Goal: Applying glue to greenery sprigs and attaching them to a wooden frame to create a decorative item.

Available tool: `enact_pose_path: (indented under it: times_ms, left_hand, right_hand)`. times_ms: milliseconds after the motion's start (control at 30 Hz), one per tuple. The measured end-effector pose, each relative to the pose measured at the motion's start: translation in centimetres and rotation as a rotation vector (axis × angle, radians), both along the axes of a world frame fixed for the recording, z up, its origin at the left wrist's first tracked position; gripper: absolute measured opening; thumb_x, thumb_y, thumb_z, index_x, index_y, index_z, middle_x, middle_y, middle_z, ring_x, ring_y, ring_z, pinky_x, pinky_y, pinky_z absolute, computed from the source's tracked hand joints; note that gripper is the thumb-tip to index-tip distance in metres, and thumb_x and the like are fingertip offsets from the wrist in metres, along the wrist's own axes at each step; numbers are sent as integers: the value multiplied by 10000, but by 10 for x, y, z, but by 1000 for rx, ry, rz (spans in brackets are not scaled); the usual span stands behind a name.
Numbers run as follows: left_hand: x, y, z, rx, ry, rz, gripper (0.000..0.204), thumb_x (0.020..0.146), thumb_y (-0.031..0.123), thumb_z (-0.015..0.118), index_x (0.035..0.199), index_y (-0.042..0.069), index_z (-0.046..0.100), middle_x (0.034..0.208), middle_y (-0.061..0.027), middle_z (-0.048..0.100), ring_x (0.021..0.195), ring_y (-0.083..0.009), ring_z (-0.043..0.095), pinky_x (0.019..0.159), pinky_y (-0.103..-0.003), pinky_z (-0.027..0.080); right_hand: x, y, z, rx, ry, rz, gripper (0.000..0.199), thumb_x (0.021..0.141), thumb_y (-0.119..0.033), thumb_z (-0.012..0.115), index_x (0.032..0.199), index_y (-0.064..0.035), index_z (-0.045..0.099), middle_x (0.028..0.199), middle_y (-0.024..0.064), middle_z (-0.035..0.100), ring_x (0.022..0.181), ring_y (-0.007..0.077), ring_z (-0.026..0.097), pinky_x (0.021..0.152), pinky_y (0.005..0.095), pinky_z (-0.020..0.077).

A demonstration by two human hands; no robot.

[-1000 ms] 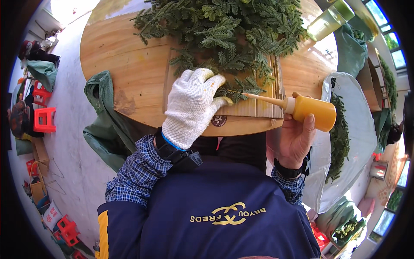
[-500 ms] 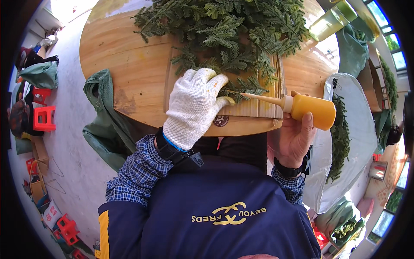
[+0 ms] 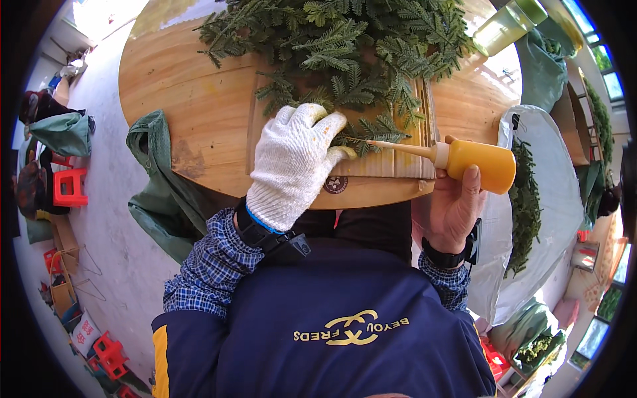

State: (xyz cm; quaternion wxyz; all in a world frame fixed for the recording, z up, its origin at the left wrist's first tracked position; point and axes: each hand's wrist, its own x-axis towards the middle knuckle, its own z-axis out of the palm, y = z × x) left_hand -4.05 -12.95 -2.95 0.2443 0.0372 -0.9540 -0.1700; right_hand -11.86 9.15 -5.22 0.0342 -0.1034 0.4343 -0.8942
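In a white knitted glove, my left hand (image 3: 292,162) pinches the stem end of a small green fir sprig (image 3: 379,130) between thumb and fingers. Yellowish stains mark the glove's fingertips. Bare and curled round a yellow squeeze bottle (image 3: 481,166), my right hand (image 3: 458,205) keeps it lying nearly level. The bottle's long thin nozzle points left, its tip at or very near the sprig's stem. Under both is a flat piece of cardboard (image 3: 391,167). A big heap of fir branches (image 3: 338,50) lies just beyond my left hand.
The round wooden table (image 3: 172,73) ends close to my body. A clear container with a green lid (image 3: 509,28) stands at the far right. Green cloth (image 3: 159,179) hangs at the left edge; a white bag (image 3: 551,219) with fir branches is at right. Red stools (image 3: 70,187) stand left.
The view has shifted slightly. Both hands keep their hold on the sprig and the squeeze bottle, and the nozzle tip stays by the stem.
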Motion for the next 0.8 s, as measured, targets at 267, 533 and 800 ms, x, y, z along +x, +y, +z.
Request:
enact_pose_path:
  times_ms: [267,533,800]
  left_hand:
    - [0,1,1,4,-5,-13,379,671,251,767,1004,115,647,973,-55,606,887,-268,563,760,-374,486]
    - [0,3,4,6,-11,-3,406,638,204,788,1010,91,671,975,-86,612,884,-283,574,777,-378,490]
    - [-1,2,-1,-19,-28,-1,387,686,260,765,1027,117,651,991,-70,604,894,-268,567,774,-370,488]
  right_hand:
    - [1,0,-1,37,-7,-60,408,928,-176,598,1270,-16,442,1196,257,569,1014,280,620,832,349,535]
    - [-1,6,-1,53,2,-67,381,936,-167,584,1262,-20,450,1185,254,578,1000,268,627,813,336,540]
    - [-6,16,-4,41,0,-68,373,944,-168,573,1261,-15,450,1185,255,578,990,265,633,817,330,542]
